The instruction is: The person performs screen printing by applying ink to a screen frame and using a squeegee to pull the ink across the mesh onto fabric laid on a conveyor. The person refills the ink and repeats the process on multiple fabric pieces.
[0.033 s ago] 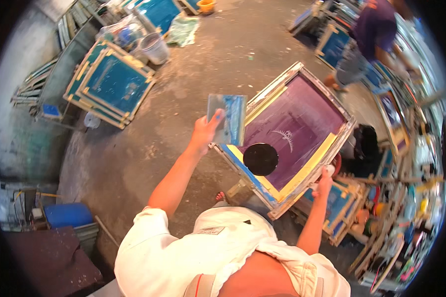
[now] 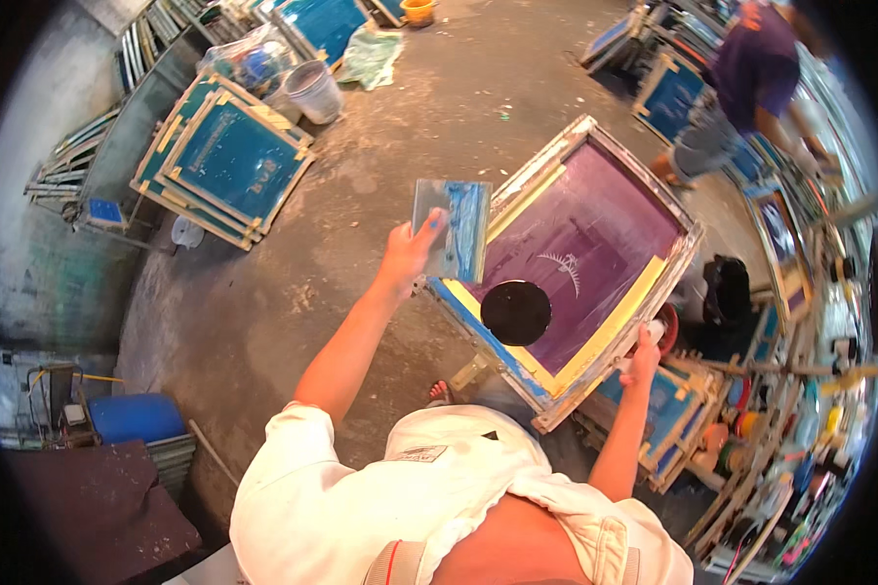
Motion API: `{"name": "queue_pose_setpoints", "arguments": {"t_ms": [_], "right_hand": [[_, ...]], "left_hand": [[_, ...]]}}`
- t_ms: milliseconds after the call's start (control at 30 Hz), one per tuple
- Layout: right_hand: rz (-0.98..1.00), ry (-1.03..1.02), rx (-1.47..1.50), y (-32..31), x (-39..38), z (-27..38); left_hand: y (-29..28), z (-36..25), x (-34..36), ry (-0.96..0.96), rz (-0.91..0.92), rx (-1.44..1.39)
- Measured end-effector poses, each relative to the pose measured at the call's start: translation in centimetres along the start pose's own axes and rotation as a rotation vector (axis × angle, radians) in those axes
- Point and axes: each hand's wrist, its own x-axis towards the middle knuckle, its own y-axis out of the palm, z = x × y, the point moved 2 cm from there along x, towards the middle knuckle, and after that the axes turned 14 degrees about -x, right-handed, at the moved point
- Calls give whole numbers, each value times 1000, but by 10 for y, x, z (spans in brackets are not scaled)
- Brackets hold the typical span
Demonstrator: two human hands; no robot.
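Note:
A wooden screen-printing frame (image 2: 619,341) with purple mesh (image 2: 610,214) is tilted in front of me. Yellow and blue strips run along its inner edges, and a small pale curved design shows on the mesh. My left hand (image 2: 408,255) grips a flat clear plate (image 2: 466,229) smeared with blue, thumb on its face, at the frame's left corner; its other fingers are mostly hidden. My right hand (image 2: 640,363) is closed on the frame's right edge, with something small and white by the thumb. A black round patch covers the lower left of the mesh.
Blue screens (image 2: 234,161) lean at the left beside a grey bucket (image 2: 314,93). A blue drum (image 2: 139,419) lies lower left. At the upper right a person (image 2: 751,78) bends over. More screens (image 2: 668,405) and a cluttered rack stand at my right.
The view has shifted slightly, so the surroundings sit a little further right. Both hands keep the same holds on the plate and the frame.

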Motion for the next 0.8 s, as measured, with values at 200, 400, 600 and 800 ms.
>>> {"name": "queue_pose_setpoints", "arguments": {"t_ms": [200, 400, 600, 800], "right_hand": [[187, 19, -115, 100, 122, 66], [352, -75, -325, 296, 317, 140], [396, -188, -135, 442, 439, 282], [291, -517, -355, 585, 616, 406]], "left_hand": [[-27, 23, 104, -173, -31, 9], [-62, -21, 278, -115, -145, -34], [-39, -89, 451, -104, -172, -142], [24, -133, 666, 125, -187, -187]]}}
